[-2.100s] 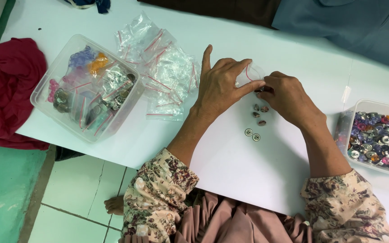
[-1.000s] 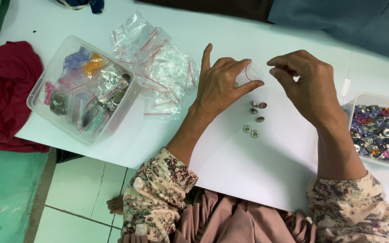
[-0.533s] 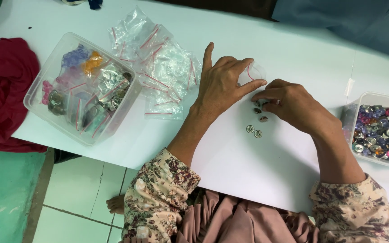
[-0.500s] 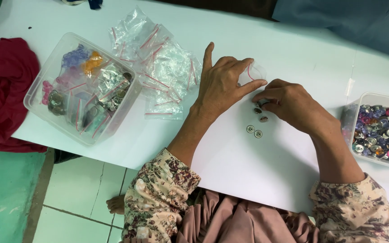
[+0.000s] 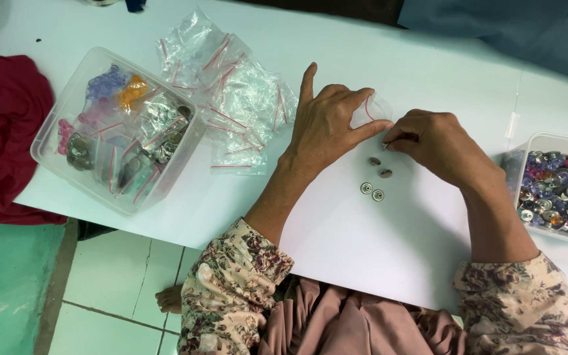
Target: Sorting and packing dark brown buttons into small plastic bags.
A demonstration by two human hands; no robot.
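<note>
Small clear bag (image 5: pixel 373 108), with a red strip along its mouth, is sitting upright on the white table (image 5: pixel 363 250), pinched between the thumb and curled fingers of the left hand (image 5: pixel 327 125); the index finger of that hand is pointing straight out, away from the bag. The right hand (image 5: pixel 438 141) is resting just beside the bag's mouth, its fingertips drawn together on a small piece; what the piece is cannot be told. Four round metal buttons (image 5: pixel 376 181) are lying loose on the table directly below the two hands, two nearer the bag and two nearer the person. To the left, a heap of empty clear bags (image 5: pixel 231 98) is lying spread on the table, touching a clear box (image 5: pixel 110 128) that is holding filled bags of coloured and metal pieces. A second clear box (image 5: pixel 547 141), at the right edge, is holding a mass of mixed shiny buttons. A dark red cloth (image 5: pixel 1 131) is hanging over the table's left end. Both forearms are wearing floral sleeves (image 5: pixel 231 296).
</note>
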